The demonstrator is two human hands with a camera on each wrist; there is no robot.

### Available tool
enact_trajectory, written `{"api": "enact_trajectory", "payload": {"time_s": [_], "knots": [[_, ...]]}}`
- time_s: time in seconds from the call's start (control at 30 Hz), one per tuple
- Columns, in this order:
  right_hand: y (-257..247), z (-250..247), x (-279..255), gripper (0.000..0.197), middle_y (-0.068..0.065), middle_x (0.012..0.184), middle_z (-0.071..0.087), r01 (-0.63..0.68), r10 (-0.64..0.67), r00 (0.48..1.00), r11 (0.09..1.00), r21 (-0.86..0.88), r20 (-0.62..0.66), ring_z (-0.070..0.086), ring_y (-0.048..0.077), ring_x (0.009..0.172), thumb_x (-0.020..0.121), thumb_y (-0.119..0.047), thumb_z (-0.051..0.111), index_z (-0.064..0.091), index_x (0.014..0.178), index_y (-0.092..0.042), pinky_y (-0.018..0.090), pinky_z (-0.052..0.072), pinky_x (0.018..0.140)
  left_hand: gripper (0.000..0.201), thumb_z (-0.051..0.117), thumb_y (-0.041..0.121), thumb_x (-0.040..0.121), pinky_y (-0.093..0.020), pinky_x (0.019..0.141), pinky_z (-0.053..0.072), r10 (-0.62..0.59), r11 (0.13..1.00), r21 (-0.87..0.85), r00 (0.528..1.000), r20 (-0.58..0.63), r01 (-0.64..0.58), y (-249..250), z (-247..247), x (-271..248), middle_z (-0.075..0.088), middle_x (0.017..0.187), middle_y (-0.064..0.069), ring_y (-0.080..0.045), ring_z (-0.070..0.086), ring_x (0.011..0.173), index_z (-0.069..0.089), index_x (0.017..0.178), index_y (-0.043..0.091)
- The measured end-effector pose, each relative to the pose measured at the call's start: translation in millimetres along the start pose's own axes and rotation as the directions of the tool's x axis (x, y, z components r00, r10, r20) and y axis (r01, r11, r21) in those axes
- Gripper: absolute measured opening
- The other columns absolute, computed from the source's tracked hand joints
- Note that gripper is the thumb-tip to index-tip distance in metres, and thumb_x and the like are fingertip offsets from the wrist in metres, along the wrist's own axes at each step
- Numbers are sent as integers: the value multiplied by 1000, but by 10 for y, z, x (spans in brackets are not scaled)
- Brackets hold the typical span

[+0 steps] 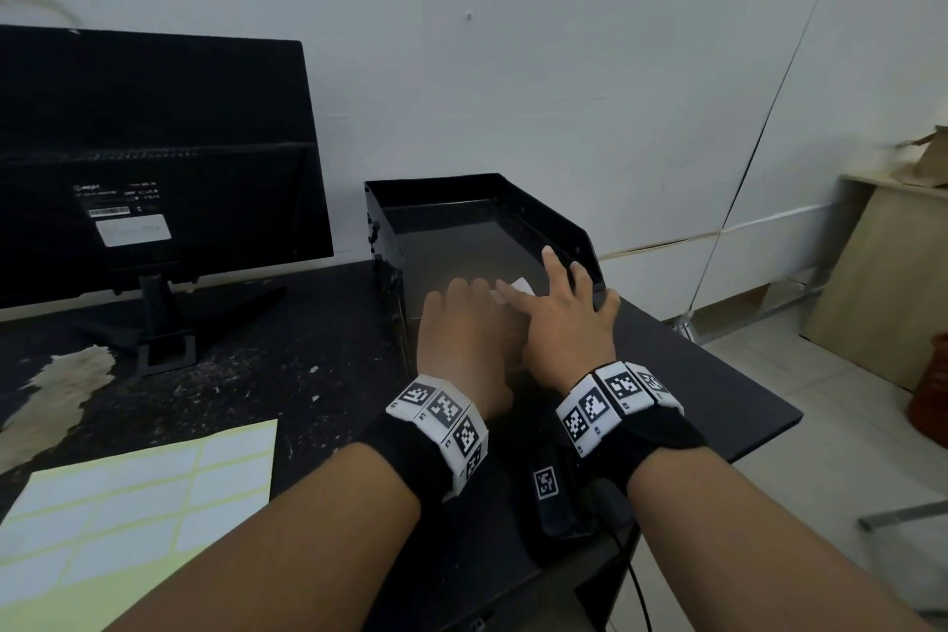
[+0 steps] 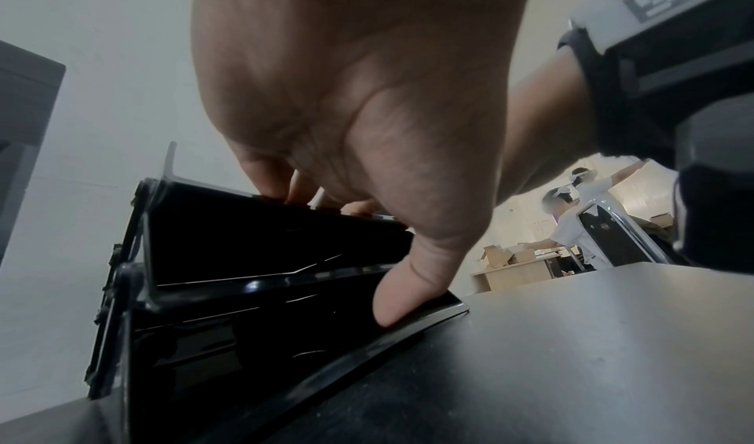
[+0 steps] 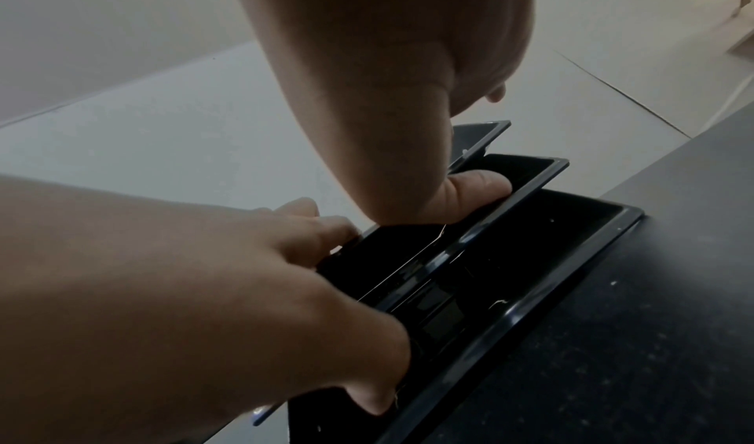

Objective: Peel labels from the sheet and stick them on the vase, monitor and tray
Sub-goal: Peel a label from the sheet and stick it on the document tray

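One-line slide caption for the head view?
Both hands press a white label onto the black tray beside the monitor.

The tray [image 1: 538, 216] is glossy black. Left of the tray, the monitor [image 1: 154, 144] is matte black with a white sticker on its back. The desk [image 1: 287, 354] under the tray is black, flecked with pale scuffs. Near the tray's front left, the label sheet [image 1: 138, 503] is pale yellow with white labels. Right of the tray, the vase [image 1: 931, 385] is orange-red. In the tray, the label [image 1: 522, 283] is white.
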State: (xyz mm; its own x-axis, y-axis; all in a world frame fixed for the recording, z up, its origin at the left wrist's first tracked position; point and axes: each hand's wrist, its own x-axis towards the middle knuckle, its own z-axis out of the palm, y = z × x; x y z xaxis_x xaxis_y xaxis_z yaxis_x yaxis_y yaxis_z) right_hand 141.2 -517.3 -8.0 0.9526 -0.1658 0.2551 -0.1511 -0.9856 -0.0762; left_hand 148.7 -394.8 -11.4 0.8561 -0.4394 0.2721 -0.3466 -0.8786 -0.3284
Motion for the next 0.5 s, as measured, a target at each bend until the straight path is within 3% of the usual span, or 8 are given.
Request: {"api": "enact_trajectory", "payload": {"time_s": [0.5], "knots": [[115, 18, 111, 88, 2, 173, -12, -103, 100, 994, 992, 78, 41, -10, 33, 159, 90, -11, 65, 28, 152, -60, 73, 7, 120, 88, 68, 58, 80, -38, 99, 36, -18, 1000, 11, 1000, 3, 18, -7, 14, 6, 40, 131, -5, -24, 41, 115, 39, 145, 7]]}}
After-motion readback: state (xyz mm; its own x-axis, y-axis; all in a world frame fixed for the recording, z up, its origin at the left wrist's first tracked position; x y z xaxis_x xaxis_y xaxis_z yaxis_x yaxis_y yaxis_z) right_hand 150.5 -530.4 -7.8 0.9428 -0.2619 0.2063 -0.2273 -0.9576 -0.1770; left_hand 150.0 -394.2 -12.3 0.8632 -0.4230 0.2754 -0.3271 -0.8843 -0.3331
